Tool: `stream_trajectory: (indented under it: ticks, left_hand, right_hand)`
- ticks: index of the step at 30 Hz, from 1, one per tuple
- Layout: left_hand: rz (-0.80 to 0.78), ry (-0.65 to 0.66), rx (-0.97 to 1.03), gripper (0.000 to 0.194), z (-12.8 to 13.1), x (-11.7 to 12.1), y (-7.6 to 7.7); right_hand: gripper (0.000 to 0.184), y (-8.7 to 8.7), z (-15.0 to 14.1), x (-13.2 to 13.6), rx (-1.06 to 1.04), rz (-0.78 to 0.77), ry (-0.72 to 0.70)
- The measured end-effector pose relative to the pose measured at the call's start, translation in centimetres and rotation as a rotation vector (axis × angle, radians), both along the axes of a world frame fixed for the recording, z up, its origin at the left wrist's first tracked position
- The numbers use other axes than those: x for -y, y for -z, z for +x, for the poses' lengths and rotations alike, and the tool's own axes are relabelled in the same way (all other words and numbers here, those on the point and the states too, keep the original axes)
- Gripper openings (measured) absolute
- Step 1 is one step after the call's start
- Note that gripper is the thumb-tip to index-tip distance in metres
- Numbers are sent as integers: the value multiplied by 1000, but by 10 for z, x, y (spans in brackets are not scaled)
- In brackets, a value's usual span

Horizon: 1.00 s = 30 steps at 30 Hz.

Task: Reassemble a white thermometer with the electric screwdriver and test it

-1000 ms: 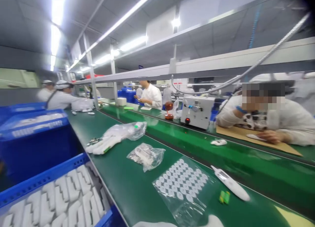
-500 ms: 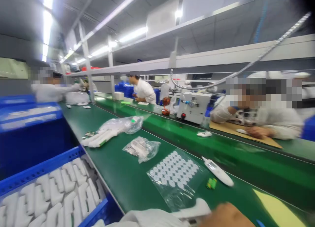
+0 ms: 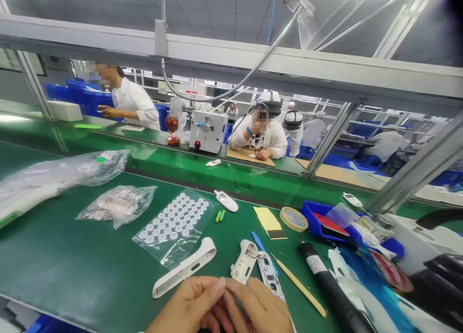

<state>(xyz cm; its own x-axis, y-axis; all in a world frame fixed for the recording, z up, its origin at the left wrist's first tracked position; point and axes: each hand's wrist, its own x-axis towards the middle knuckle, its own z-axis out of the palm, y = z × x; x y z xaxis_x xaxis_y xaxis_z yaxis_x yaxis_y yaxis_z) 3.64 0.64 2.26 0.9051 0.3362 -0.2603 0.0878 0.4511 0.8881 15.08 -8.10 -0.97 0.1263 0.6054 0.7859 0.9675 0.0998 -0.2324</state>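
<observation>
My left hand [image 3: 188, 306] and my right hand [image 3: 258, 306] meet at the bottom edge of the view, fingers pressed together. Anything between them is hidden. Just above lie a long white plastic thermometer shell [image 3: 184, 268] and an opened white housing [image 3: 245, 260] with a thin wire. Beside that housing is a narrow circuit board [image 3: 269, 277]. A bag of round white pads [image 3: 175, 222] lies further up the green bench mat [image 3: 54, 260]. Past it are a finished white thermometer [image 3: 226, 200] and two small green-yellow cells [image 3: 220, 216].
To the right lie a wooden stick [image 3: 300, 287], a black-handled tool [image 3: 325, 285], a tape roll [image 3: 293, 219] and a blue tray [image 3: 318, 222]. Plastic bags [image 3: 117, 205] lie left. Across a green conveyor [image 3: 217, 183], co-workers sit beside a white machine [image 3: 204, 130].
My view has swung from along the bench to straight across it. Both hands now show together at the bottom, and the white shell seen by my hand earlier lies on the mat.
</observation>
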Motion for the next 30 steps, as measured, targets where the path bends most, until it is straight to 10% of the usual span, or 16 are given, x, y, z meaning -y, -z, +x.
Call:
stream_trajectory:
  ticks: [8,16,30]
  left_hand:
    - [-329,-307,-2,37,6,5,4]
    - [-493,-294,50,32,5,3,14]
    - [622,-368,-83,36,-2,5,13]
  right_hand:
    - [23,6,-1,2,-154,-43,-42]
    - [19,-4,-2,7,-181,-111,-23]
    - [11,1,-9,1,-28,42,11]
